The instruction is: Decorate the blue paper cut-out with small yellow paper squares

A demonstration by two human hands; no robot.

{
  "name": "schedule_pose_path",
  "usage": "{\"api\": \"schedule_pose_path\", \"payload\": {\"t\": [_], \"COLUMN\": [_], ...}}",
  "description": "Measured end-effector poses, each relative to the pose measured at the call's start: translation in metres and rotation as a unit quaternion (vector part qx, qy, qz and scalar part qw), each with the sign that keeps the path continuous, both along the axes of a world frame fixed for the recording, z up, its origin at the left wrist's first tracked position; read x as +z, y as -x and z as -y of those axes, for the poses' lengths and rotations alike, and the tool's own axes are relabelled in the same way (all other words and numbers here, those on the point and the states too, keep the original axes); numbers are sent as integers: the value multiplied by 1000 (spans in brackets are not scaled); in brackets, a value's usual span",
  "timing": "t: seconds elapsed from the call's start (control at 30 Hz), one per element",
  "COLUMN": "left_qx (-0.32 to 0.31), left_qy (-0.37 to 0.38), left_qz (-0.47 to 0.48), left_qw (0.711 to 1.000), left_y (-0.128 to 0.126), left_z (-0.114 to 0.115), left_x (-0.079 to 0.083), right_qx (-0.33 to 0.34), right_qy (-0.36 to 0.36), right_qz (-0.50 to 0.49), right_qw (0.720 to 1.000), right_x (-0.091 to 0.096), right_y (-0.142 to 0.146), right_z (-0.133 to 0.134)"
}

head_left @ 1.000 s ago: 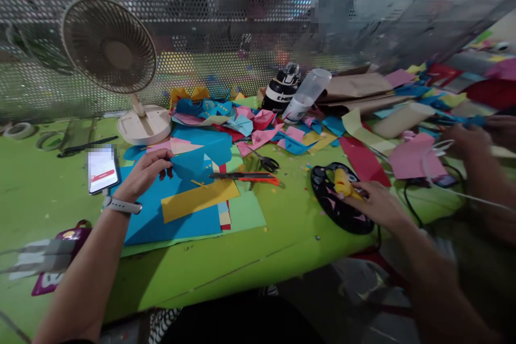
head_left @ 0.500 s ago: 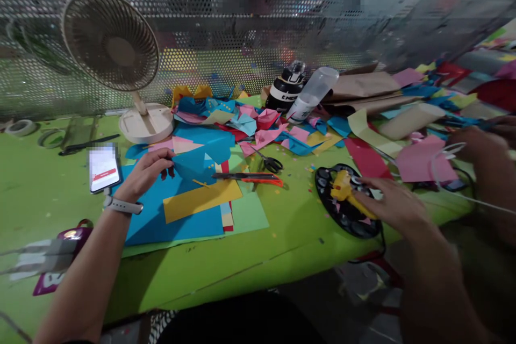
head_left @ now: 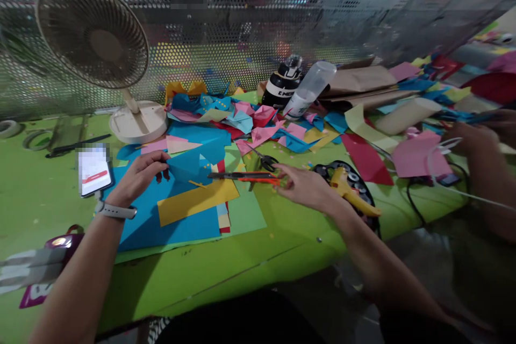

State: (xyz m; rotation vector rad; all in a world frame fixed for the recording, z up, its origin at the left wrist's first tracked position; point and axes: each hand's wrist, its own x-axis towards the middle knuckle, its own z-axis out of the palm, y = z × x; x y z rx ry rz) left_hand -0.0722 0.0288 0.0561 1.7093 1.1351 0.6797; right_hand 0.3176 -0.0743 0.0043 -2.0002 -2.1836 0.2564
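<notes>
My left hand [head_left: 143,174], with a watch on its wrist, is closed in a pinch on a raised piece of blue paper [head_left: 187,166]. Beneath lie blue sheets [head_left: 181,231] and a yellow paper strip [head_left: 197,201]. My right hand [head_left: 304,187] reaches in from the right, fingers apart, at the orange end of a utility knife [head_left: 242,176] with a dark front part. Whether the fingertips touch it is unclear. Just behind are black-handled scissors [head_left: 266,161]. A yellow glue gun [head_left: 349,191] rests on a round black tray [head_left: 365,177] beside my right forearm.
A fan [head_left: 135,121], a phone [head_left: 94,169] and tape rolls stand or lie to the left. Crumpled paper pieces [head_left: 266,131], a black bottle [head_left: 281,88] and a clear bottle [head_left: 312,88] are behind. Another person's hand [head_left: 471,140] is at the right, near a white cable.
My right hand has left the glue gun on the black tray and moved left to the utility knife. My left hand keeps the blue paper. The view has shifted slightly.
</notes>
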Motion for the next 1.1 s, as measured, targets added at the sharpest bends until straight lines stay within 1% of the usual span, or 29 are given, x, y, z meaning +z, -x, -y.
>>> {"api": "schedule_pose_path", "payload": {"t": [0.1,0.23,0.3,0.4,0.5,0.57,0.63,0.67,0.77,0.83,0.93,1.03,1.1], "left_qx": [3,8,7,6,7,8,9,9,5,5,7,8,8], "left_qy": [-2,-4,-5,-6,-6,-7,-4,-3,1,6,12,12,14], "left_qz": [5,10,11,18,16,13,12,12,16,20,26,25,23], "left_qw": [1000,1000,1000,1000,1000,1000,1000,1000,1000,1000,1000,1000,1000], "left_y": [1,2,3,4,4,4,3,3,1,-1,-2,-4,-4], "left_z": [0,0,0,0,0,0,-1,-1,-1,0,3,4,4], "left_x": [0,0,0,-1,-1,-1,-2,-2,-3,-3,-3,-3,-3], "right_qx": [15,22,19,22,40,61,82,94,160,215,296,367,399], "right_qy": [4,8,8,-2,-9,3,-4,-21,-79,-85,-76,-74,-73], "right_qz": [17,-25,-51,-79,-77,-80,-76,-61,39,108,179,203,197], "right_qw": [1000,999,998,997,996,995,994,993,983,967,935,905,893], "right_x": [-4,-4,-4,-5,-9,-13,-16,-17,-22,-24,-23,-17,-12], "right_y": [12,18,25,46,72,80,76,71,50,39,33,33,32], "right_z": [-11,-17,-14,-3,9,12,8,3,-16,-28,-40,-45,-46]}}
